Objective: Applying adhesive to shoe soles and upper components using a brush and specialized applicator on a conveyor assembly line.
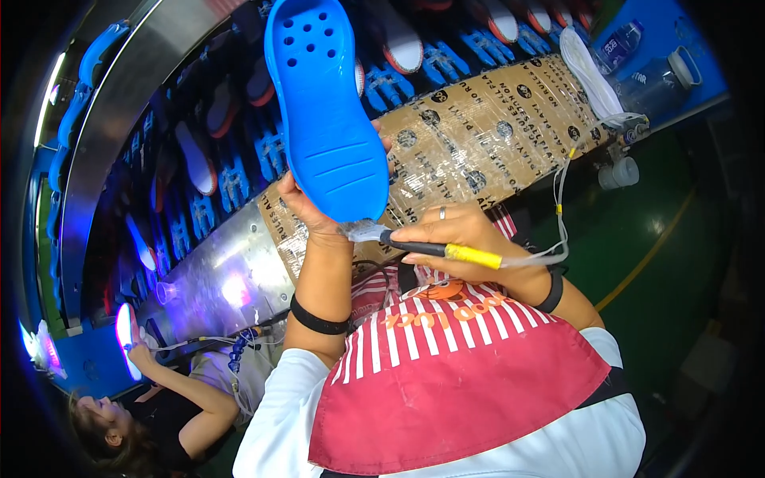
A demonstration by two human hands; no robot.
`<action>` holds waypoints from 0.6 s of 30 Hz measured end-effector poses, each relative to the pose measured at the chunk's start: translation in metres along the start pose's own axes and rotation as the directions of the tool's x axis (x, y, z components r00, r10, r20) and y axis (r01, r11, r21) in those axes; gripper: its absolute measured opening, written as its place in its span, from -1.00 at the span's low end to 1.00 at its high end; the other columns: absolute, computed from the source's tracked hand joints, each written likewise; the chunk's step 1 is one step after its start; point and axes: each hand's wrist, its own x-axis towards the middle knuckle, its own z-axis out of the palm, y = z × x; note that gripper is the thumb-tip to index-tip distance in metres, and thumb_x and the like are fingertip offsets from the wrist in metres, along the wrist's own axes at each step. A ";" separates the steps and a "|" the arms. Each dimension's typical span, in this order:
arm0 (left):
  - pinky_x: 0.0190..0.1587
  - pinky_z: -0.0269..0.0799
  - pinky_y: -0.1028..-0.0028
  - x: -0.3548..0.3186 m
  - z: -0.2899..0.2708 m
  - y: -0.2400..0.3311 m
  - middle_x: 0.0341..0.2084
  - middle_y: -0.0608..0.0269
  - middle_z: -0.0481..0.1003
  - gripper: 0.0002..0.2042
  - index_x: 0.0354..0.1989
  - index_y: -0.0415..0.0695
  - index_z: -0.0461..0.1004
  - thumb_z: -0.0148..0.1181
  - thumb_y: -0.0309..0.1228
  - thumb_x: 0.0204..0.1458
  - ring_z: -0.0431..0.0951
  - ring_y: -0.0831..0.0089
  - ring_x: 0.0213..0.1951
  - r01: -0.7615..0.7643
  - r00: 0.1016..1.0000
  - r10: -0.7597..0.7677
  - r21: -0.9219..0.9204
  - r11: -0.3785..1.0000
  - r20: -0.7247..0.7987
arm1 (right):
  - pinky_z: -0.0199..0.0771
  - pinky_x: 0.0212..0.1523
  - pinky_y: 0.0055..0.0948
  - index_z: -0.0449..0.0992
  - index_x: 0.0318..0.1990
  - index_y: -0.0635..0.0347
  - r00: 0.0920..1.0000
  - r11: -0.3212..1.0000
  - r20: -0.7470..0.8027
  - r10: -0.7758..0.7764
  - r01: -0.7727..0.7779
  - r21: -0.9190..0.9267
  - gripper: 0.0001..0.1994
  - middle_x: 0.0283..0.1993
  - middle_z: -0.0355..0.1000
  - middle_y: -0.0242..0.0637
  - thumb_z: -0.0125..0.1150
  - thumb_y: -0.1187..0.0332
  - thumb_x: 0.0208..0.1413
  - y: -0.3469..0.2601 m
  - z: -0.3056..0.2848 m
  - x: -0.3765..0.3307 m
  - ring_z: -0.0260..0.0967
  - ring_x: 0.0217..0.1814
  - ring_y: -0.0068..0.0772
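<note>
A bright blue shoe sole (328, 119), heel toward me, stands out over the ledge. It has round holes in its toe half and curved grooves near the heel. My left hand (309, 211) is closed round it from beneath, with fingertips showing at both edges. In my right hand (466, 235) is a glue brush (426, 247) with a black and yellow handle, gripped between thumb and fingers. Its pale, wet-looking bristles touch the heel edge of the sole, close to my left wrist. A clear tube (546, 259) runs from the handle's end to the right.
A ledge covered in taped printed cardboard (494, 131) lies beyond my hands. Behind it, a rack of blue holders (442, 62) carries several shoes (398, 44). At far right are a white insole-shaped piece (588, 76) and bottles (657, 84). A co-worker (191, 398) holds a lit sole at lower left.
</note>
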 end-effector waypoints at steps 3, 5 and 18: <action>-0.10 0.41 0.00 -0.003 0.007 0.002 0.07 -0.29 0.17 -0.01 0.25 -0.21 -0.06 0.16 0.16 -0.32 0.30 -0.17 0.01 0.020 0.999 -0.018 0.030 0.999 -0.047 | 0.29 -0.53 -0.45 0.55 -0.24 0.18 0.993 0.990 0.115 0.033 -0.049 0.132 -0.75 -0.60 0.38 -0.24 0.33 0.41 -0.17 -0.008 -0.020 0.005 0.32 -0.60 -0.34; -0.09 0.41 0.00 -0.002 0.005 0.005 0.07 -0.31 0.17 -0.01 0.25 -0.21 -0.06 0.17 0.15 -0.32 0.31 -0.19 0.00 0.045 0.998 -0.043 0.051 0.998 -0.042 | 0.29 -0.54 -0.44 0.55 -0.23 0.17 0.999 0.989 0.039 0.022 -0.028 0.146 -0.74 -0.59 0.38 -0.25 0.32 0.42 -0.17 -0.004 -0.019 0.004 0.31 -0.60 -0.33; -0.01 0.34 0.01 0.001 -0.019 0.013 0.03 -0.28 0.25 -0.19 0.18 -0.33 0.09 0.00 0.06 -0.17 0.38 -0.13 -0.02 0.210 0.976 -0.183 0.278 0.937 -0.120 | 0.30 -0.52 -0.46 0.55 -0.26 0.11 0.987 0.986 0.082 -0.137 0.144 -0.083 -0.75 -0.60 0.37 -0.27 0.33 0.39 -0.20 0.010 -0.009 -0.002 0.28 -0.61 -0.32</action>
